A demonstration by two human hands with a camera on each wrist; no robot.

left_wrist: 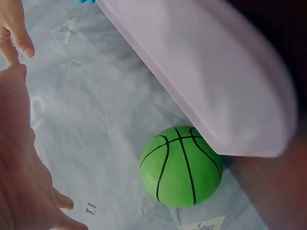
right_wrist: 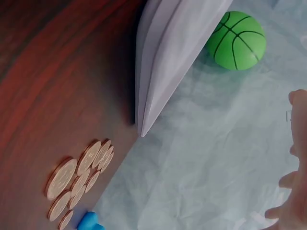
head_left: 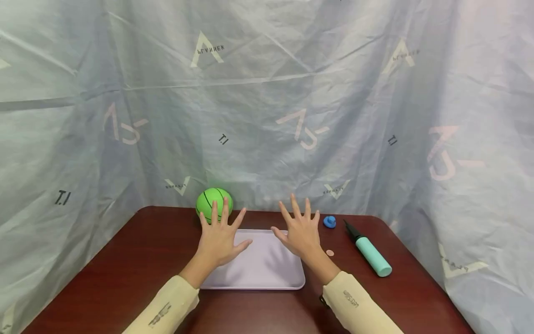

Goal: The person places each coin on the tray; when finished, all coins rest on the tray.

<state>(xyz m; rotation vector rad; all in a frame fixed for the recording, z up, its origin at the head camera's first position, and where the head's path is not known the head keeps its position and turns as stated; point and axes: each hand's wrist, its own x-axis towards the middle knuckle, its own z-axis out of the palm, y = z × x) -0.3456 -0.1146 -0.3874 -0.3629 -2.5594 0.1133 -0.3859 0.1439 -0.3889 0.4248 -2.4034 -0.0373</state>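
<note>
My left hand (head_left: 218,241) is held above the left part of a pale lilac tray (head_left: 267,266), its fingers spread and nothing in it. Over the tray's right side hovers my right hand (head_left: 302,232), also empty with fingers fanned out. A green ball with black basketball lines (head_left: 206,199) sits behind the tray, partly covered by the left fingertips in the head view. Several copper-coloured coins (right_wrist: 61,178) lie on the table right of the tray; in the head view one coin (head_left: 330,253) shows beside the right wrist, and the others are hidden.
A small blue rubber duck (head_left: 329,222) stands at the back right. Nearer the right edge lies a mint-green hand pump (head_left: 373,256) with a black nozzle end. The dark red-brown table (head_left: 125,269) is enclosed by grey printed fabric (head_left: 258,93) behind and at both sides.
</note>
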